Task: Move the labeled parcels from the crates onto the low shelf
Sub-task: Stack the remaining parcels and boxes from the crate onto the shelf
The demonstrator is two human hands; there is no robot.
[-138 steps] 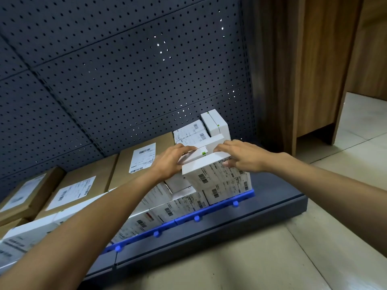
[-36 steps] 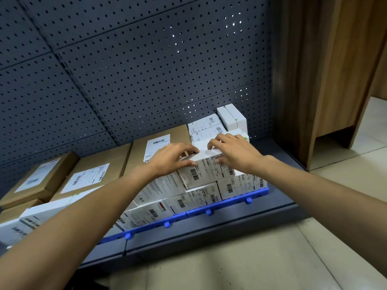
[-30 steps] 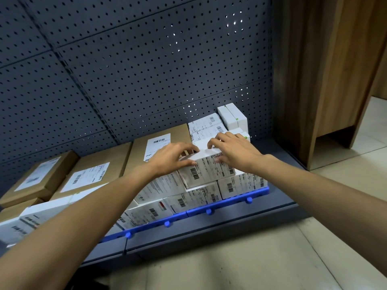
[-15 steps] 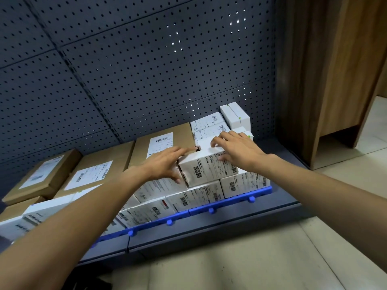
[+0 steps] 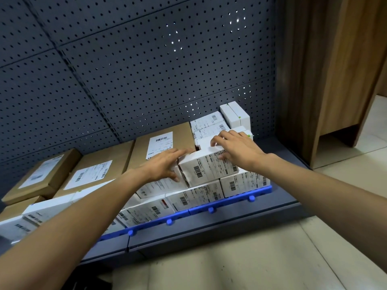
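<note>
Lowered from the tilted hold of a few seconds ago, the white parcel (image 5: 209,170) now lies flat on the upper row, and the left hand (image 5: 163,164) has slid off its top to its left end. Nearest, at 6 o'clock, is the pale tiled floor (image 5: 251,264), with both bare forearms reaching in from 7 and 4 o'clock. Next comes the grey front of the low shelf (image 5: 209,229), edged by a blue rail (image 5: 230,203) that runs from 8 toward 3 o'clock. Just behind the rail stand the front-row parcels (image 5: 194,198), white with barcode labels facing out, packed side by side. The white parcel rests on top of them at about 1 o'clock, its labelled face forward. The left hand's fingers (image 5: 178,152) are straight and held close together, pressed against the parcel's left end, with the thumb spread down toward the box below. The right hand (image 5: 240,151) lies over the parcel from the 3 o'clock side; its fingers (image 5: 219,139) are bent and slightly spread over the far top edge, while the thumb presses the labelled front face, so the parcel is pinched between them. Farther back, from 9 to 12 o'clock, three brown cartons (image 5: 117,155) lie flat with white labels up. At 1 o'clock, behind the hands, two upright white boxes (image 5: 235,114) stand against the dark pegboard (image 5: 136,70). A wooden cabinet (image 5: 335,80) stands at 2 o'clock.
</note>
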